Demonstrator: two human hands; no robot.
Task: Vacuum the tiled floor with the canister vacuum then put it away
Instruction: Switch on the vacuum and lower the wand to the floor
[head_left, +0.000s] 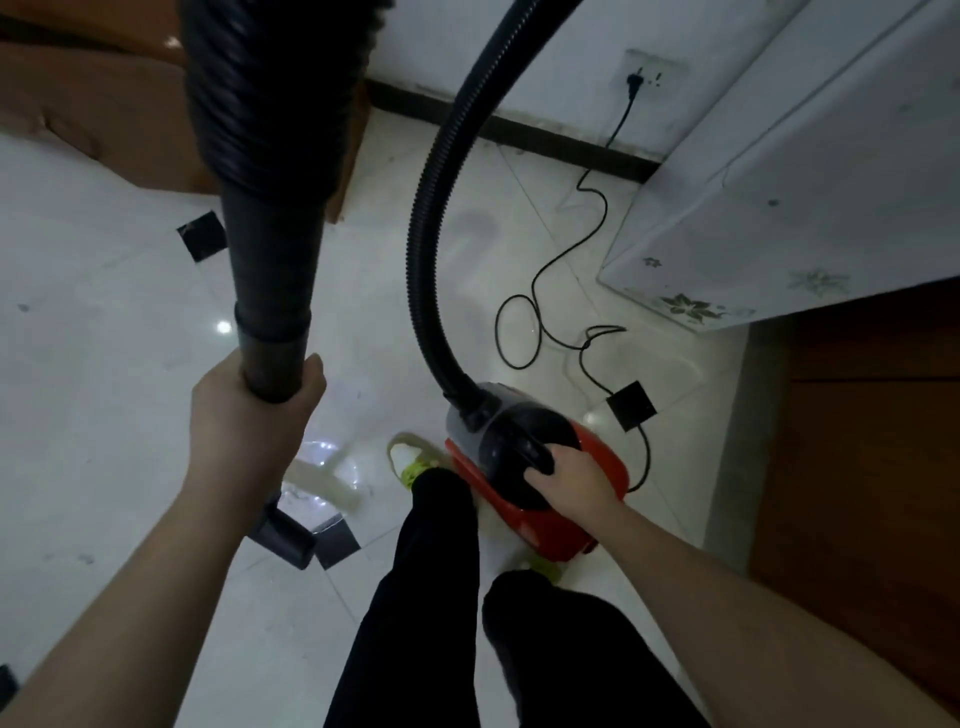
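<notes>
Right hand (569, 475) curled round the black carry handle (535, 454) on top of the canister vacuum (524, 467); grip closed on it, fingers wrapped over the handle's near end. Left hand (249, 410) closed round the rigid end of the hose tube (272, 322), thumb and fingers encircling it, tube rising steeply from the fist toward the camera. Canister red and black, on the tiled floor (104, 312) directly under the right hand, long axis running away from the person toward the wall. Ribbed hose (431, 249) leaves the far end of the canister, arcs up out of view. Power cord (561, 291) trails from the canister's right side in loose loops, far of the canister, plug (632, 83) seated in the wall socket (647, 73). Feet (415, 462) just left of the canister, white cabinet (779, 171) to its far right. Judgement: lift or drag of the canister about to begin; right hand already on it, left well apart. Cord still plugged, limits carry range.
</notes>
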